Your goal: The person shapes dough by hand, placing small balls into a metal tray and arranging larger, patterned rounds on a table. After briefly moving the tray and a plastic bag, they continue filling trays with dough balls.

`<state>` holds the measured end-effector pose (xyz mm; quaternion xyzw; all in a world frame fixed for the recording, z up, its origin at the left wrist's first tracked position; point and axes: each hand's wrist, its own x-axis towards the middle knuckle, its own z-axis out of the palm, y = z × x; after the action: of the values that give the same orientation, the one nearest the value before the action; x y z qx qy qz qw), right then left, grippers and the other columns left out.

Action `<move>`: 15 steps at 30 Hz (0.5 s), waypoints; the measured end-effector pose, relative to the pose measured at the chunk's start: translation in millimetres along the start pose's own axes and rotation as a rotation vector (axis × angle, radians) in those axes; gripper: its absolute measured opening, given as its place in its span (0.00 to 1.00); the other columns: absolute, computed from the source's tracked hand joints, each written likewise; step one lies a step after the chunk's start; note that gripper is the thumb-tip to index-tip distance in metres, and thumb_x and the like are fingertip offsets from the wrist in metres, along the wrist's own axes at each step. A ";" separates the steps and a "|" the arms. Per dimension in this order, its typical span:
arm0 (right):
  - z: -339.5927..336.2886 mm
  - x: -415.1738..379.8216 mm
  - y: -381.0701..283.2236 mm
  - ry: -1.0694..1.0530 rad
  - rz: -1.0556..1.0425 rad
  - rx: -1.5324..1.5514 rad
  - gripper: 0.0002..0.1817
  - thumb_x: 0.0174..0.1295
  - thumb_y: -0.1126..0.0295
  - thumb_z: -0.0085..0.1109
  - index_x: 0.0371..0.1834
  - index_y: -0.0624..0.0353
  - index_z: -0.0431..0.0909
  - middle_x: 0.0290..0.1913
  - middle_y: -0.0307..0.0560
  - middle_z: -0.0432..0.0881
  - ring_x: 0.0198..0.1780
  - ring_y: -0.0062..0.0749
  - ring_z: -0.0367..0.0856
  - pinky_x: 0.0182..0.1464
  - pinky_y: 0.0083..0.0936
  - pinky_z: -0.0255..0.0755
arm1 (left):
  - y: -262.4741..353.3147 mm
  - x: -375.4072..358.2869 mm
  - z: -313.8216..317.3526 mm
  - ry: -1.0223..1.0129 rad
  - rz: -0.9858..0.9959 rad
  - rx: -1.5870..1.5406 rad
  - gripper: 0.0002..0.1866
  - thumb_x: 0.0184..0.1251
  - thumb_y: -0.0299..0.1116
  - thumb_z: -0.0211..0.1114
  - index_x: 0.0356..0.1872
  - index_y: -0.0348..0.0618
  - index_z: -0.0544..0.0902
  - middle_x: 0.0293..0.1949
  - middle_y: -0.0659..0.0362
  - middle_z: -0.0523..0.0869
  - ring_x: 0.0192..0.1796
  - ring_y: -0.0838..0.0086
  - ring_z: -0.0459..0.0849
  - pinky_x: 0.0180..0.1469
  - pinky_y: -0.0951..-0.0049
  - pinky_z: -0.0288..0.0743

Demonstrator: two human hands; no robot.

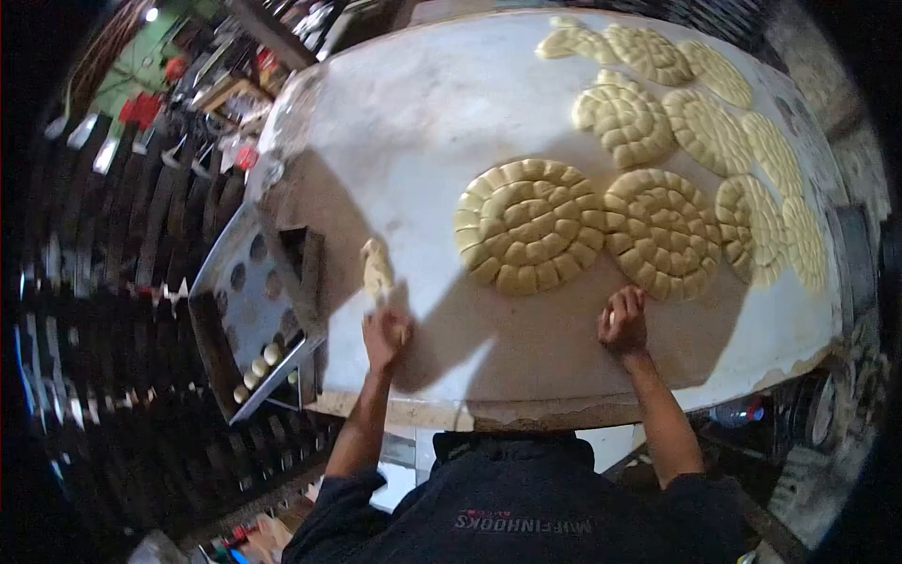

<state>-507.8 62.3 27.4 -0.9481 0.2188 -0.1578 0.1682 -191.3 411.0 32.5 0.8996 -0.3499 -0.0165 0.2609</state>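
My left hand [387, 336] rests low over the table's left side, fingers curled and slightly blurred; what lies under them is hidden. Just beyond its fingertips is a lumpy, pale, elongated piece of dough [377, 267]. Toward the right, my right hand [624, 322] is closed, with a small pale bit of dough showing between the fingers. Right beyond it lies a flat round of cut dough pieces [663, 234] set in a spiral. Another such round [531, 227] touches it on the left.
More dough rounds [707, 132] cover the table's far right. At the left edge, a tilted metal tray [213, 345] with round hollows holds several dough balls [258, 368] in its near corner. A dark slatted rack [113, 310] stands beyond it. The pale tabletop [395, 122] has a worn edge.
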 end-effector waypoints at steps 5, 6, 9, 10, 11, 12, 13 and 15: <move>47.0 45.3 -61.5 0.417 0.420 -0.004 0.05 0.64 0.72 0.51 0.37 0.63 0.73 0.39 0.57 0.74 0.46 0.53 0.73 0.57 0.46 0.64 | 64.5 66.1 23.5 0.087 -0.035 -0.130 0.11 0.56 0.37 0.69 0.37 0.43 0.84 0.41 0.51 0.85 0.46 0.53 0.81 0.51 0.55 0.72; 49.6 42.4 -74.0 0.410 0.385 -0.004 0.05 0.64 0.72 0.51 0.37 0.63 0.73 0.39 0.57 0.74 0.46 0.53 0.73 0.57 0.46 0.64 | 71.3 61.8 27.8 -0.031 -0.161 -0.190 0.10 0.57 0.35 0.67 0.37 0.42 0.84 0.43 0.50 0.85 0.47 0.53 0.81 0.52 0.57 0.74; 46.7 -13.2 -88.5 0.192 0.089 0.040 0.08 0.66 0.70 0.50 0.39 0.63 0.74 0.44 0.56 0.76 0.52 0.50 0.74 0.58 0.43 0.65 | 44.2 -14.8 39.5 -0.100 0.315 -0.132 0.17 0.63 0.29 0.61 0.54 0.42 0.80 0.54 0.48 0.79 0.55 0.54 0.79 0.58 0.58 0.74; 40.1 -29.5 -76.3 0.119 0.014 -0.033 0.09 0.68 0.68 0.49 0.41 0.63 0.76 0.47 0.55 0.77 0.54 0.47 0.74 0.58 0.42 0.66 | 32.9 -35.8 28.3 -0.072 0.450 -0.072 0.17 0.66 0.28 0.58 0.56 0.40 0.78 0.58 0.47 0.76 0.56 0.54 0.78 0.58 0.59 0.75; 26.6 -34.6 -65.5 -0.030 0.185 0.084 0.11 0.67 0.66 0.51 0.42 0.62 0.78 0.47 0.56 0.77 0.51 0.46 0.76 0.53 0.42 0.69 | 19.5 -52.8 11.9 -0.154 0.439 -0.095 0.18 0.65 0.29 0.60 0.56 0.40 0.77 0.57 0.47 0.77 0.56 0.53 0.78 0.59 0.59 0.74; 10.4 -37.6 -54.0 -0.181 0.359 0.198 0.13 0.67 0.64 0.52 0.42 0.62 0.80 0.48 0.56 0.78 0.49 0.45 0.78 0.48 0.42 0.73 | 5.7 -63.8 -9.2 -0.239 0.427 -0.121 0.18 0.64 0.29 0.61 0.56 0.39 0.77 0.56 0.46 0.78 0.56 0.52 0.78 0.60 0.58 0.74; -5.1 -40.0 -40.2 -0.234 0.507 0.214 0.13 0.67 0.64 0.51 0.44 0.61 0.80 0.48 0.54 0.79 0.48 0.41 0.79 0.45 0.41 0.75 | -4.4 -67.9 -34.3 -0.241 0.421 -0.130 0.18 0.64 0.29 0.61 0.56 0.39 0.77 0.56 0.46 0.78 0.56 0.52 0.78 0.60 0.58 0.74; -3.6 -43.7 -55.7 -0.286 0.655 0.219 0.13 0.68 0.65 0.51 0.46 0.61 0.81 0.48 0.52 0.80 0.47 0.36 0.80 0.41 0.39 0.78 | -15.5 -68.7 -97.6 -0.279 0.069 -0.483 0.20 0.62 0.29 0.65 0.55 0.38 0.77 0.54 0.47 0.80 0.55 0.52 0.78 0.60 0.58 0.72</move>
<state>-526.3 129.0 42.4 -0.8166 0.4668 0.0159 0.3392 -212.8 509.1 98.8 0.7881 -0.3987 -0.2139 0.4174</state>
